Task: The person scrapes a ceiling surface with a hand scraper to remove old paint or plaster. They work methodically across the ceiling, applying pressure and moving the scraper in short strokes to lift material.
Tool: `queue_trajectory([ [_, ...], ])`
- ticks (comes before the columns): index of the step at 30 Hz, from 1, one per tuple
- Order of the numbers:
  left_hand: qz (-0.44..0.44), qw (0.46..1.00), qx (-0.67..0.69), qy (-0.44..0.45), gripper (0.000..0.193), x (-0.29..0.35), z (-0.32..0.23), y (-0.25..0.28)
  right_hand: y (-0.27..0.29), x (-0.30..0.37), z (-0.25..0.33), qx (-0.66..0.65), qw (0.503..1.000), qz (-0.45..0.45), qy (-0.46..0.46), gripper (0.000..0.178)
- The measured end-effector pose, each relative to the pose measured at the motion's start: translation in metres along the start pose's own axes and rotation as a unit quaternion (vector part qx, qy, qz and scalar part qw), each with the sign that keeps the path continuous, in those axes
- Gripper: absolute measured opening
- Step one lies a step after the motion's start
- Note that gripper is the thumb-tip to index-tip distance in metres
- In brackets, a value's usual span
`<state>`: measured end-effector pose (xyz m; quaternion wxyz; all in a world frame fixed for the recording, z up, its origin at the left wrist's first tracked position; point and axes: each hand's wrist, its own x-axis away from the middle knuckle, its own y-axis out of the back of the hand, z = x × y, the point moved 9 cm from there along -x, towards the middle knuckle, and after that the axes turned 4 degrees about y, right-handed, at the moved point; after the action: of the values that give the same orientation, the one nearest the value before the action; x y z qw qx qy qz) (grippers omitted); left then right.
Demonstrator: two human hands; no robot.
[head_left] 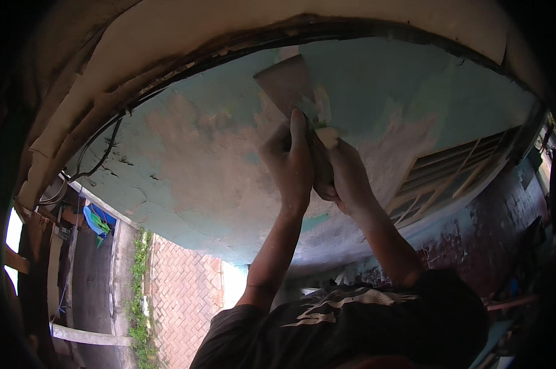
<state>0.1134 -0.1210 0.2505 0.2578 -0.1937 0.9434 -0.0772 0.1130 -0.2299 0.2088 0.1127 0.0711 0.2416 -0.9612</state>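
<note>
A wide, flat-bladed scraper (286,85) is raised against the painted wall (204,157), its broad edge pointing up and a little left. My left hand (291,161) is closed at the base of the blade, the thumb laid along it. Around the handle, just to the right, my right hand (350,178) is wrapped. Pale green paint on the wall is worn away in large patches, baring a pinkish-grey layer on both sides of the blade. Whether the blade's edge presses on the wall cannot be made out.
A slatted wooden vent or window (456,169) sits in the wall at the right. Dark cables (103,157) hang at the left. Roof edging (278,23) curves overhead. Down at the left lie a brick-paved strip (186,277), green plants (141,295) and a blue-and-green object (98,222).
</note>
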Motion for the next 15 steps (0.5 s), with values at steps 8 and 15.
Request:
queue_trajectory([
  [8,0.104,0.994,0.042,0.013,0.040,-0.004,0.005,-0.004,0.005,-0.003,-0.001,0.025,0.997,0.075,-0.012,0.027],
  [15,0.298,0.876,-0.307,0.221,0.042,0.088,0.176,0.103,0.126,0.079,-0.030,0.705,0.702,0.100,0.027,0.039],
])
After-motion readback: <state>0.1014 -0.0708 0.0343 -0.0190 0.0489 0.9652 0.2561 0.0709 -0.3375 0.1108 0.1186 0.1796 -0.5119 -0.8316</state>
